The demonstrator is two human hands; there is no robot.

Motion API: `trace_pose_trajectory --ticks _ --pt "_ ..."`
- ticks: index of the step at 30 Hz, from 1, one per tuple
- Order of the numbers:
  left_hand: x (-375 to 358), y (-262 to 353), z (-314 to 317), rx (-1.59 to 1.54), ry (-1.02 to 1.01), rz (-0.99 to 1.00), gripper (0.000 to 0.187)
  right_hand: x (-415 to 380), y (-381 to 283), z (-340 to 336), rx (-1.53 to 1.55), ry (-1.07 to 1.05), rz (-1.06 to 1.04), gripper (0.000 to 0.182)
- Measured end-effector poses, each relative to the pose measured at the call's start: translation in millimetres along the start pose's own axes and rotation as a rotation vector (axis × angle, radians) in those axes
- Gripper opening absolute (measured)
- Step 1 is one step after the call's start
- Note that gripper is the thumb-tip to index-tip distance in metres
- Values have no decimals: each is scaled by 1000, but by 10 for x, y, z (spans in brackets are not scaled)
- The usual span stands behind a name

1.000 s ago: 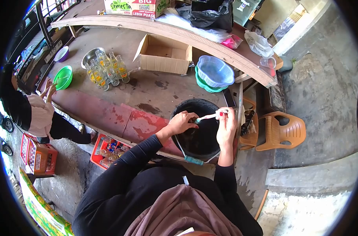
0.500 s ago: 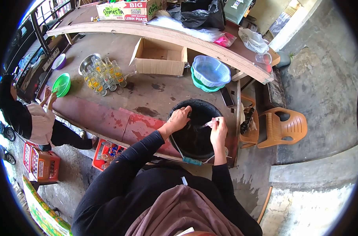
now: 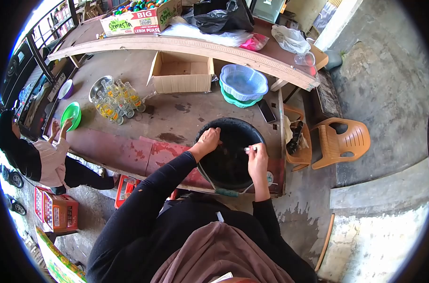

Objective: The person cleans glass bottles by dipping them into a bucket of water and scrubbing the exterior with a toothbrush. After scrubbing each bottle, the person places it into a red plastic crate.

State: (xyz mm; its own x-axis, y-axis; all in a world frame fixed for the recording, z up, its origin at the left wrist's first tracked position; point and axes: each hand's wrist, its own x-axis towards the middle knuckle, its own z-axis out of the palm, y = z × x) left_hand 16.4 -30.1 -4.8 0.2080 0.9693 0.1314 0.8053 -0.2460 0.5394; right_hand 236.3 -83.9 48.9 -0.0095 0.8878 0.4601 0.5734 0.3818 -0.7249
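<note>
- L hand (image 3: 209,138) reaches into the black bucket (image 3: 213,129) at its 10 o'clock rim, fingers curled down inside; can't tell if it's gripping anything.
- R hand (image 3: 257,158) over the bucket's 3 o'clock side, closed on a thin pale brush (image 3: 249,149); brush tip points toward 9 o'clock, over the dark inside.
- Bucket sits at the near edge of the worktable (image 3: 177,111), right in front of the person.
- At 12 o'clock from the bucket: blue basket (image 3: 243,81) stacked on a green one; cardboard box (image 3: 180,72) w/ open top at 11 o'clock.
- Glass bottles (image 3: 114,100) clustered at 10 o'clock, well apart from the bucket.
- Phone (image 3: 266,111) lies near the bucket's 1 o'clock rim.
- Another person (image 3: 35,158) at 9 o'clock, hands at a green bowl (image 3: 73,114).
- Plastic chair (image 3: 339,141) at 3 o'clock, off the table.
</note>
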Motion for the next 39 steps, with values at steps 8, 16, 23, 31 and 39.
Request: trace_pose_trajectory --ticks 8,16,23,31,39 --pt "-68 74 -197 282 -96 83 17 -110 -7 -51 42 -47 34 9" --pt "-197 134 -136 536 -155 201 12 -268 76 -82 -225 -71 -57 20" --pt "-190 118 -200 422 -322 121 15 -352 50 -96 -346 -272 33 17" --pt "-291 101 -424 40 2 158 27 -326 -326 -205 -419 -379 101 14" --pt "-778 424 -873 -117 135 40 30 -264 -151 -86 -556 -361 111 10"
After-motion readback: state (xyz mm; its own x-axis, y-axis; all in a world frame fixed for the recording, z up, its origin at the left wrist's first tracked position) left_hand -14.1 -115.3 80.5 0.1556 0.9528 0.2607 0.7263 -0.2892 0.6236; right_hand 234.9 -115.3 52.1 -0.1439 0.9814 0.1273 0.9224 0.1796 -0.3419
